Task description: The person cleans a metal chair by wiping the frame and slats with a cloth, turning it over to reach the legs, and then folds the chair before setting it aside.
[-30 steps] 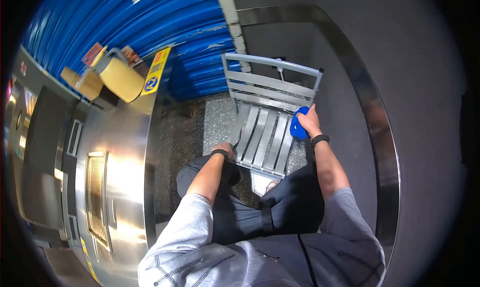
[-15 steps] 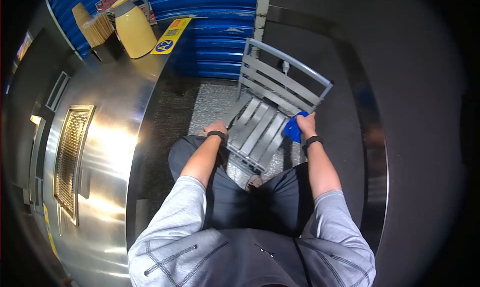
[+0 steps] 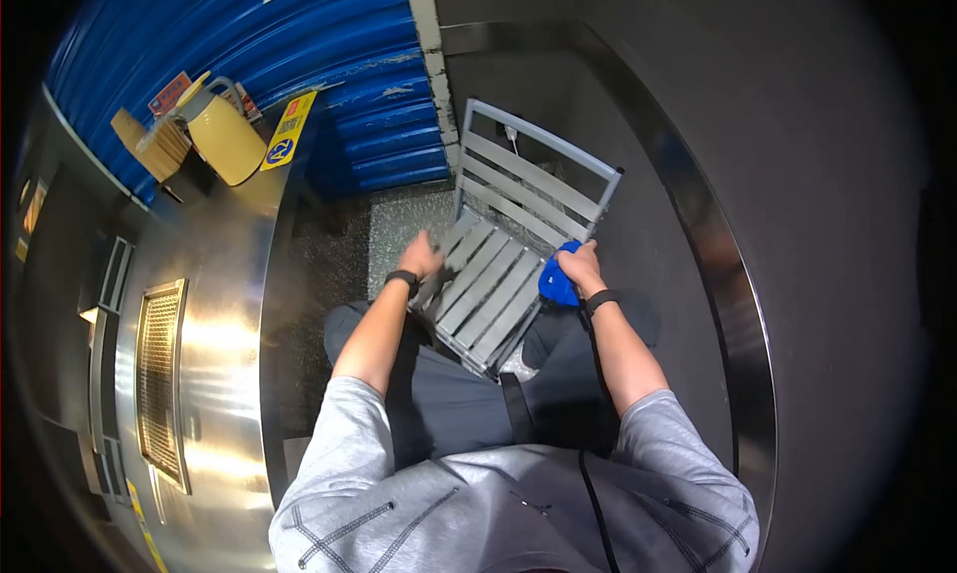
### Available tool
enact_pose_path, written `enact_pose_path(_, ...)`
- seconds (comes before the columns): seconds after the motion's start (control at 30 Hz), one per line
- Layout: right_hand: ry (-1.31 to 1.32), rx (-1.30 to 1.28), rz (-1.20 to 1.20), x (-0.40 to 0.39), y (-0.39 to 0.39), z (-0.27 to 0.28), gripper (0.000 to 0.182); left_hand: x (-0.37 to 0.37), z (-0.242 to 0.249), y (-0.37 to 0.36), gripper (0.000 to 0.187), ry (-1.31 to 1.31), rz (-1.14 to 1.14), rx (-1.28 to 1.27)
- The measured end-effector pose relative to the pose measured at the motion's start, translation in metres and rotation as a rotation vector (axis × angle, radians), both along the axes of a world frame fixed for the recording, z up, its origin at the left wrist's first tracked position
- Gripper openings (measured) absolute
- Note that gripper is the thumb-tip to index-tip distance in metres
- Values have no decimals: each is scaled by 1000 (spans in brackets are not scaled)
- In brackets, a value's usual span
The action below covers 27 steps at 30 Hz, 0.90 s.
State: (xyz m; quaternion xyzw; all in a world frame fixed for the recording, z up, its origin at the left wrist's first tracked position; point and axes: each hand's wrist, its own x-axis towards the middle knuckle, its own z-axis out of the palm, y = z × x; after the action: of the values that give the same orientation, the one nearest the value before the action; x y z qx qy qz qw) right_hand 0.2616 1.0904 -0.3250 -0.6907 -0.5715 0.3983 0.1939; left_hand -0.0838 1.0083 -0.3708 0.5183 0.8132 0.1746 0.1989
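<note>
A grey slatted metal chair (image 3: 488,286) stands in front of my knees, turned at an angle, its backrest (image 3: 533,174) toward the wall. My right hand (image 3: 581,265) is closed on a bunched blue cloth (image 3: 557,281) at the seat's right rear corner, by the foot of the backrest. Beside the left edge of the seat is my left hand (image 3: 422,257), slightly blurred; its fingers look bent, and I cannot make out whether they grip the edge. Each wrist wears a dark band.
A stainless-steel table (image 3: 224,374) with an inset metal grille (image 3: 161,374) runs along my left. On its far end stand a yellow jug (image 3: 227,139), a holder of wrapped sticks (image 3: 164,154) and a yellow A2 label (image 3: 289,132). Behind is a blue corrugated shutter (image 3: 369,124); a dark wall rises right.
The view has shifted, so the table and jug sit lower in it. My left hand has turned upward at the seat edge. The right hand still holds the cloth near the backrest.
</note>
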Motion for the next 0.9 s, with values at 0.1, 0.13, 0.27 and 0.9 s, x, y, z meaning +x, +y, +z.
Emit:
enact_pose_path(0.1,37,-4,59,-2,-38,5,98,54,88,25,72,-63,-224,455)
enact_pose_path(0.13,36,-54,93,-4,-51,14,98,84,128,27,68,-64,-285,581)
enact_pose_path(0.27,-19,-46,195,-13,-94,13,98,170,194,16,52,234,-585,695)
enact_pose_path(0.9,-19,18,577,-26,-160,54,78,141,158,-43,90,-109,-136,660)
